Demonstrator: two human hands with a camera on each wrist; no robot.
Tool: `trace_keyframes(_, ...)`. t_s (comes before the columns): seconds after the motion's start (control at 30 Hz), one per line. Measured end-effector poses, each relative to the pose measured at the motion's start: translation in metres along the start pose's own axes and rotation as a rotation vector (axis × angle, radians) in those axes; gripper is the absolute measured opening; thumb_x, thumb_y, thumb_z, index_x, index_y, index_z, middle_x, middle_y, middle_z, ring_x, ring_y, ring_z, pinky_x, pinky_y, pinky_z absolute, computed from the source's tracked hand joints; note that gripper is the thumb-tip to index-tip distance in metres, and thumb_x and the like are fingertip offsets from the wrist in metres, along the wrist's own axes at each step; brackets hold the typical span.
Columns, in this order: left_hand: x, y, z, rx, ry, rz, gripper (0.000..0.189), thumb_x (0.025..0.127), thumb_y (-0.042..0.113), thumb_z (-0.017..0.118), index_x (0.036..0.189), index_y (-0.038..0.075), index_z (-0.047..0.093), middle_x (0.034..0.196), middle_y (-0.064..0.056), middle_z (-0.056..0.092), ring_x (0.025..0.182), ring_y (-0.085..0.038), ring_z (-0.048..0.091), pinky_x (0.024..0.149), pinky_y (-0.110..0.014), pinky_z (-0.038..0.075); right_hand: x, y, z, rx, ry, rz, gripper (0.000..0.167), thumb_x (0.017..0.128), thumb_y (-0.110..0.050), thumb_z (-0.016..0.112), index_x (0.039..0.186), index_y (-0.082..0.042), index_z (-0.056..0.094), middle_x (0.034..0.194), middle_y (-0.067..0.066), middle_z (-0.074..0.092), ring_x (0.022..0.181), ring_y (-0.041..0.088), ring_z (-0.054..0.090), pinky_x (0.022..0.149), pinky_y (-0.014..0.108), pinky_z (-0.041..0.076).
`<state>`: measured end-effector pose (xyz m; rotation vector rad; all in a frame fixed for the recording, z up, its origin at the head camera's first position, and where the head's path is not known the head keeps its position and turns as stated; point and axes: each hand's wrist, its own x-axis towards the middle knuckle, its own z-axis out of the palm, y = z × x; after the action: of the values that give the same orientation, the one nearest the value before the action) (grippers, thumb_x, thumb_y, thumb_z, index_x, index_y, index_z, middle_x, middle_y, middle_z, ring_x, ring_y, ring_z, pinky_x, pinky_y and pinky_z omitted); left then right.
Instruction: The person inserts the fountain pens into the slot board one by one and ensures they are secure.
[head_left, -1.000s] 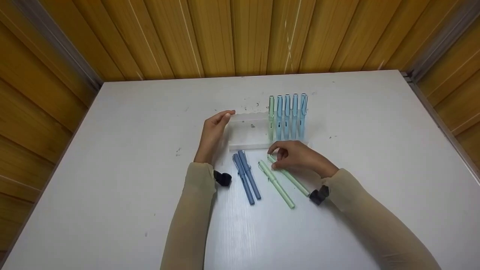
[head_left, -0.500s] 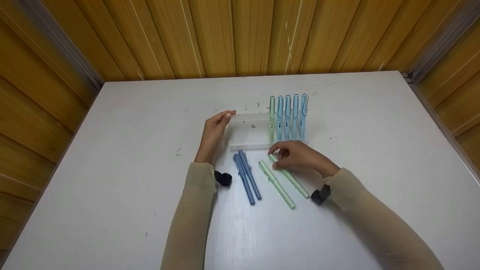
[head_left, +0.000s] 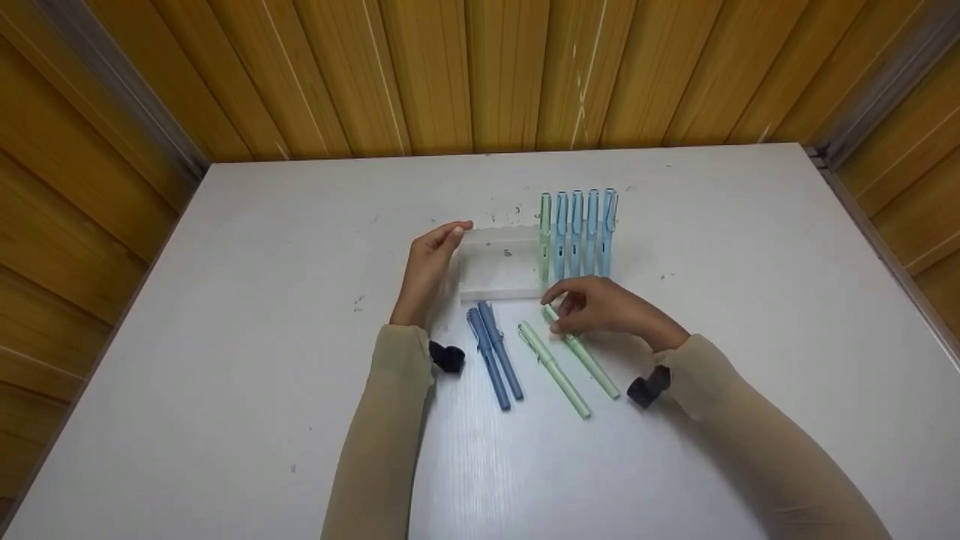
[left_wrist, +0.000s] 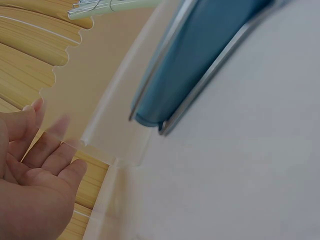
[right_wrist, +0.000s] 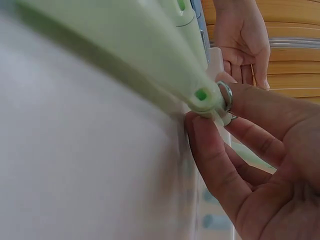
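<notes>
My left hand [head_left: 427, 266] pinches the upper left corner of a clear plastic pen stand [head_left: 495, 292]; in the left wrist view, fingers [left_wrist: 55, 155] show on both sides of its scalloped back edge. My right hand [head_left: 600, 307] pinches the clip end of a light green pen [head_left: 596, 371] between thumb and fingertips. In the right wrist view this pen [right_wrist: 135, 45] slants from the fingers, its far end low over the table. Another light green pen [head_left: 559, 375] lies just left of it. One green pen [head_left: 545, 232] and several light blue pens [head_left: 577, 232] stand upright in the stand's right half.
Two dark blue pens [head_left: 491, 360] lie side by side on the white table [head_left: 247, 337], in front of the stand's left half. Yellow wood-look panels [head_left: 495, 75] rise behind the table and at both sides. Small dark marks dot the tabletop.
My right hand has shifted slightly right and away from me, and the pinched end of the green pen has moved a little with it. My left hand keeps its hold on the stand.
</notes>
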<state>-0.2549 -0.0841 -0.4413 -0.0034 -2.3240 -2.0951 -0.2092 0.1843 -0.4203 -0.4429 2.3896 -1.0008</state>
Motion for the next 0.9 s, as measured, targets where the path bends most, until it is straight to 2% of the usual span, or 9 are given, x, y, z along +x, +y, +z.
trace_keyframes(0.23, -0.001, 0.001, 0.000, -0.008, -0.008, 0.002, 0.031, 0.098, 0.031, 0.055, 0.119, 0.012, 0.067, 0.129, -0.002, 0.063, 0.129, -0.014, 0.051, 0.112, -0.034, 0.036, 0.000, -0.002, -0.002, 0.009, 0.049, -0.068, 0.036, 0.083, -0.020, 0.075, 0.117, -0.012, 0.068, 0.094, 0.006, 0.067, 0.082, 0.017, 0.058, 0.071, 0.026, 0.050)
trace_keyframes(0.5, -0.002, 0.002, -0.001, -0.010, -0.013, -0.006, 0.032, 0.098, 0.032, 0.055, 0.120, 0.013, 0.067, 0.131, 0.000, 0.062, 0.130, -0.014, 0.049, 0.112, -0.033, 0.035, 0.000, -0.006, -0.005, 0.037, 0.072, -0.038, 0.039, 0.083, -0.022, 0.076, 0.120, -0.013, 0.068, 0.094, 0.006, 0.067, 0.081, 0.017, 0.058, 0.069, 0.022, 0.050)
trace_keyframes(0.9, -0.001, 0.001, 0.000, -0.005, -0.010, -0.016, 0.033, 0.098, 0.034, 0.055, 0.120, 0.012, 0.067, 0.130, -0.001, 0.062, 0.130, -0.014, 0.049, 0.112, -0.034, 0.035, 0.001, -0.013, -0.014, 0.034, 0.103, -0.079, 0.042, 0.082, -0.016, 0.075, 0.123, -0.011, 0.066, 0.095, 0.008, 0.067, 0.083, 0.018, 0.057, 0.068, 0.019, 0.049)
